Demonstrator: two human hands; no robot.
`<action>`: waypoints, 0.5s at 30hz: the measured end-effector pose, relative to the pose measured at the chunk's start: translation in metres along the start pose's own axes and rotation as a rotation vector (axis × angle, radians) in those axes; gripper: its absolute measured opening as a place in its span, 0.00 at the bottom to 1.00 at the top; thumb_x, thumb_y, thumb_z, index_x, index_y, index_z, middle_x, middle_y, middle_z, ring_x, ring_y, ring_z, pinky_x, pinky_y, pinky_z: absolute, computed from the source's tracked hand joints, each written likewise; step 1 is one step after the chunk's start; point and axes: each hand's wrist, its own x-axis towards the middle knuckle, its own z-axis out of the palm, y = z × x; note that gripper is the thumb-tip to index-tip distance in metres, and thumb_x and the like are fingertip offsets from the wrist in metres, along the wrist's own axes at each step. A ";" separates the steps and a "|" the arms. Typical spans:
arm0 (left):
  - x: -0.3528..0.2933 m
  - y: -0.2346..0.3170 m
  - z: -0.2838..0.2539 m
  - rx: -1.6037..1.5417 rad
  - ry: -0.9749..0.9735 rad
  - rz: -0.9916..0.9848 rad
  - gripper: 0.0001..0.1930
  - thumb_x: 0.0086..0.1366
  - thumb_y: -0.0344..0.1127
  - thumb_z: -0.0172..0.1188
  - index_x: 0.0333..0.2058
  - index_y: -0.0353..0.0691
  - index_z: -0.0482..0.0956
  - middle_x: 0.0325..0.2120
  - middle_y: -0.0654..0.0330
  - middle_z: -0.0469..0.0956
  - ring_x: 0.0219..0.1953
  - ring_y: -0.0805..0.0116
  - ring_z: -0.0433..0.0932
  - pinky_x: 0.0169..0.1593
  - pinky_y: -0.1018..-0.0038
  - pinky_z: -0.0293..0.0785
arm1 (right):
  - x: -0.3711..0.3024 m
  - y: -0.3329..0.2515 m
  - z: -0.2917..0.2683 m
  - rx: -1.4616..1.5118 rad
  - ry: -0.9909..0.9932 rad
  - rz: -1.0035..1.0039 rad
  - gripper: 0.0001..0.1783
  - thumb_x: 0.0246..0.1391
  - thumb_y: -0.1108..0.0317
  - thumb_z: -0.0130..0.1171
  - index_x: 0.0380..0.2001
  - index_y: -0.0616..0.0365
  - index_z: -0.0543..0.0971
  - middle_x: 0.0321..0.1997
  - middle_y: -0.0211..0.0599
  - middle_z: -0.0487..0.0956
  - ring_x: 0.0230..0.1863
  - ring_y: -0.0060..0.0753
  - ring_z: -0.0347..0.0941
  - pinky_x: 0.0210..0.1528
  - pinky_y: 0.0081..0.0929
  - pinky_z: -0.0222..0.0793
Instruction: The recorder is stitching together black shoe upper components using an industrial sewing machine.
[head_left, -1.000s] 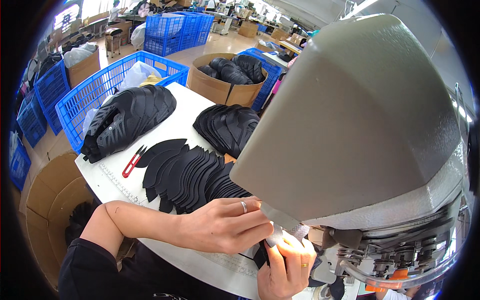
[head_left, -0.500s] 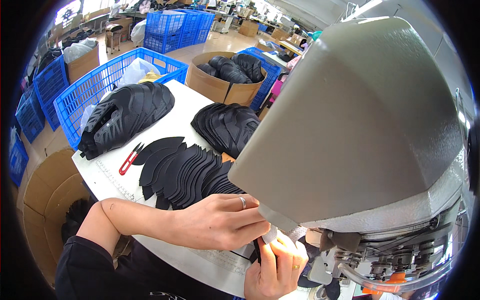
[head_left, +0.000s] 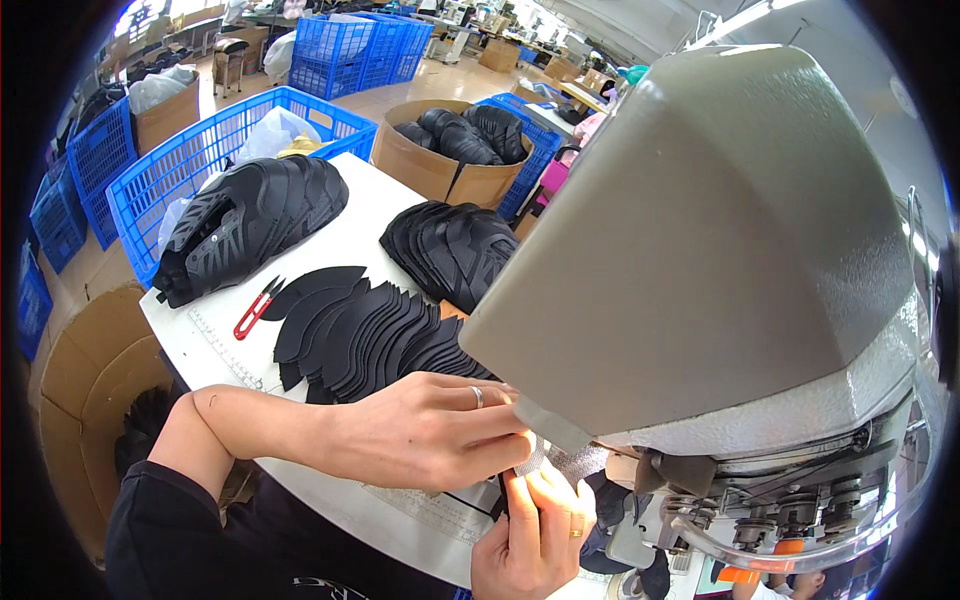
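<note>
Under the head of a sewing machine (head_left: 690, 260), both my hands pinch a grey mesh fabric piece (head_left: 532, 456). My left hand (head_left: 435, 430) reaches across from the left, its fingers closed at the fabric's upper edge and its fingertips partly behind the machine head. From below, my right hand (head_left: 535, 535) grips the same piece with bent fingers close to the left ones. More grey mesh (head_left: 580, 462) runs on toward the needle area, which the machine head hides. Black curved fabric pieces (head_left: 370, 335) lie fanned out on the white table (head_left: 350, 190) beyond my left hand.
Red thread snips (head_left: 258, 308) lie left of the fanned pieces. Stacked black shoe uppers (head_left: 255, 225) sit at the table's left edge, and another stack (head_left: 450, 255) stands nearer the machine. Beyond are a blue crate (head_left: 180, 155) and cardboard bins (head_left: 420, 175), (head_left: 100, 350).
Both hands have shifted slightly left with the grey mesh piece between them, and a bit more mesh shows beside the machine head. The whole view has also moved a little.
</note>
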 end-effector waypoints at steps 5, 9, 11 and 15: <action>-0.003 0.003 0.004 0.017 0.027 -0.005 0.13 0.47 0.30 0.64 0.32 0.35 0.72 0.41 0.55 0.72 0.35 0.66 0.80 0.36 0.74 0.81 | -0.003 -0.002 -0.004 -0.021 -0.012 -0.024 0.15 0.47 0.85 0.52 0.38 0.63 0.80 0.40 0.46 0.79 0.43 0.46 0.77 0.55 0.49 0.68; -0.002 0.007 0.007 0.065 0.045 -0.012 0.13 0.47 0.29 0.64 0.32 0.35 0.72 0.42 0.56 0.71 0.35 0.68 0.79 0.36 0.75 0.81 | 0.000 -0.003 -0.005 -0.042 -0.004 -0.047 0.15 0.47 0.85 0.52 0.39 0.64 0.80 0.40 0.45 0.79 0.41 0.46 0.76 0.55 0.49 0.69; -0.002 0.006 0.008 0.036 0.032 -0.020 0.13 0.47 0.28 0.64 0.33 0.35 0.73 0.42 0.56 0.71 0.35 0.68 0.79 0.36 0.76 0.80 | 0.007 -0.004 -0.009 -0.037 -0.057 -0.031 0.15 0.47 0.85 0.52 0.39 0.64 0.80 0.40 0.45 0.79 0.41 0.46 0.76 0.55 0.49 0.69; 0.000 0.002 0.012 -0.002 0.060 0.001 0.13 0.46 0.28 0.63 0.33 0.36 0.73 0.41 0.58 0.70 0.34 0.69 0.77 0.35 0.77 0.80 | 0.004 -0.003 -0.004 -0.031 -0.055 -0.015 0.16 0.46 0.85 0.52 0.39 0.64 0.80 0.41 0.46 0.79 0.42 0.45 0.75 0.56 0.49 0.68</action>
